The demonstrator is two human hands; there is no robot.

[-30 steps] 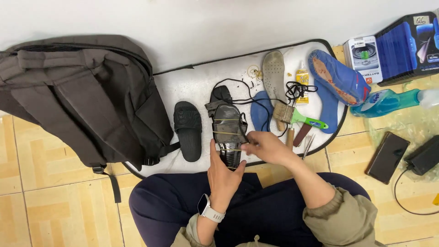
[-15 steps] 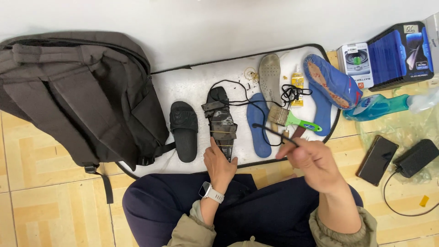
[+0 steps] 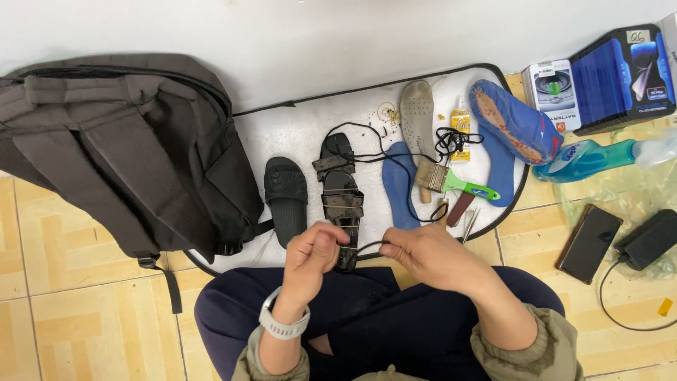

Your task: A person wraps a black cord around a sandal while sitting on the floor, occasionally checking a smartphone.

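Since half a second ago the right hand (image 3: 430, 257) came back down; both grips, with the left hand (image 3: 317, 254), now pinch the black cord (image 3: 370, 246) at the sandal (image 3: 342, 201), near the mat edge (image 3: 493, 226) at 6 o'clock.

Right hand (image 3: 430, 257), half a second ago lifted off to the right with a thin tool, now brought back left and low, close to the left hand (image 3: 317, 254). Thin black cord (image 3: 370, 245) now pinched between both, just near of the dark strapped sandal (image 3: 342, 197). Left hand no longer gripping the sandal's near end.
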